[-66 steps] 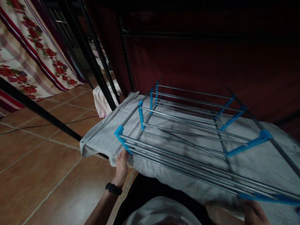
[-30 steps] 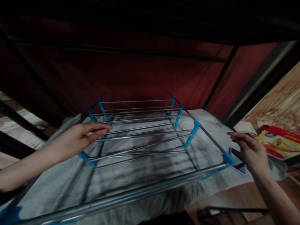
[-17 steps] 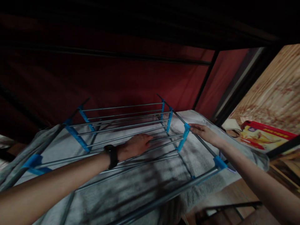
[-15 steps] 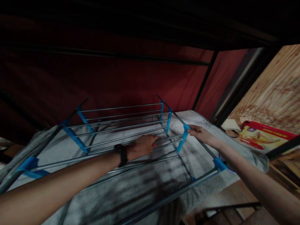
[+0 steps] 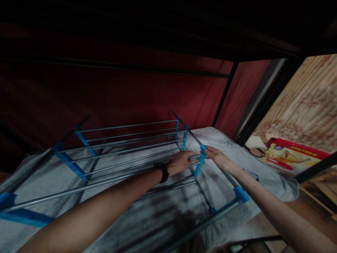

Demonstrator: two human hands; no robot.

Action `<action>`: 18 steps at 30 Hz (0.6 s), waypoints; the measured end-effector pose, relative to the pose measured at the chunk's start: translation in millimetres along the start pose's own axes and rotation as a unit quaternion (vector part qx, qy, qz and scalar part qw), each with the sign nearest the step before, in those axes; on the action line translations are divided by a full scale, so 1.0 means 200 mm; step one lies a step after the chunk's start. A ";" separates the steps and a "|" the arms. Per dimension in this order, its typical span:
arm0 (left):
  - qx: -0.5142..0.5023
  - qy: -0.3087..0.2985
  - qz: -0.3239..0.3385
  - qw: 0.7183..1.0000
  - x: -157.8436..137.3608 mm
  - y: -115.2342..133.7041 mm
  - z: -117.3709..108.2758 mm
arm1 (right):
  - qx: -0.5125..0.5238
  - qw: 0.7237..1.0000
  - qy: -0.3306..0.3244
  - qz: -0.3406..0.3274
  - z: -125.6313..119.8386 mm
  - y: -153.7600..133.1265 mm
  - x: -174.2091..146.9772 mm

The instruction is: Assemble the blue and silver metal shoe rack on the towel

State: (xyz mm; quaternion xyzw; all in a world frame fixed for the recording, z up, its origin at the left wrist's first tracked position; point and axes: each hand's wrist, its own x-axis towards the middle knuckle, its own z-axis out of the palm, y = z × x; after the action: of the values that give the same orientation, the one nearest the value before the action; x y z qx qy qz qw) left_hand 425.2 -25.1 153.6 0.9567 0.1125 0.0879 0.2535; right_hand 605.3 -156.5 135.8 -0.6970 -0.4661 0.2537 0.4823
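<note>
A rack of grey metal tubes [image 5: 126, 153] and blue plastic connectors lies on its side on a grey-white blanket [image 5: 223, 140]. My left hand [image 5: 181, 162], with a black watch [image 5: 162, 171] on the wrist, is closed round a metal tube close to its right end. My right hand [image 5: 216, 156] pinches the blue connector [image 5: 201, 160] where that tube meets the side pole. Its fingertips are partly hidden behind the connector. Nearer to me, another blue connector [image 5: 240, 194] joins the side pole to a thick front tube [image 5: 205, 225].
A dark metal bed frame [image 5: 226, 95] surrounds the blanket, with a red cloth [image 5: 131, 95] behind. To the right are a red and yellow box [image 5: 292, 154], a white item [image 5: 255, 144] and a wood-patterned wall [image 5: 310, 105]. A dark metal bar [image 5: 252, 242] crosses the bottom right.
My left hand has slid right along the tubes and now grips one near the right-hand connector. My right hand stays on that connector. The view has shifted slightly.
</note>
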 end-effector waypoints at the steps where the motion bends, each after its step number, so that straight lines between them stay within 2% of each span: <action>1: 0.001 0.001 0.002 1.000 0.00 0.00 0.00 | 0.006 1.000 -0.004 -0.002 0.00 -0.01 0.00; 6: 0.056 0.010 -0.029 0.998 -0.02 0.03 -0.02 | 0.028 1.000 -0.005 -0.006 0.02 -0.03 -0.01; 10: 0.094 0.030 -0.029 0.995 -0.03 0.06 -0.04 | 0.042 0.999 0.001 0.000 0.02 -0.03 -0.01; 18: 0.122 0.017 -0.041 0.991 -0.06 0.13 -0.04 | 0.045 0.999 0.016 0.007 0.03 -0.02 0.00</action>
State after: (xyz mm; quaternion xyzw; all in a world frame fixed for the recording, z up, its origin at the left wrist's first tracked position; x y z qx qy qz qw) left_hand 416.9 -46.0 172.7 0.9735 0.1660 0.0787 0.1361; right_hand 598.8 -153.2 136.9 -0.6816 -0.4415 0.2670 0.5188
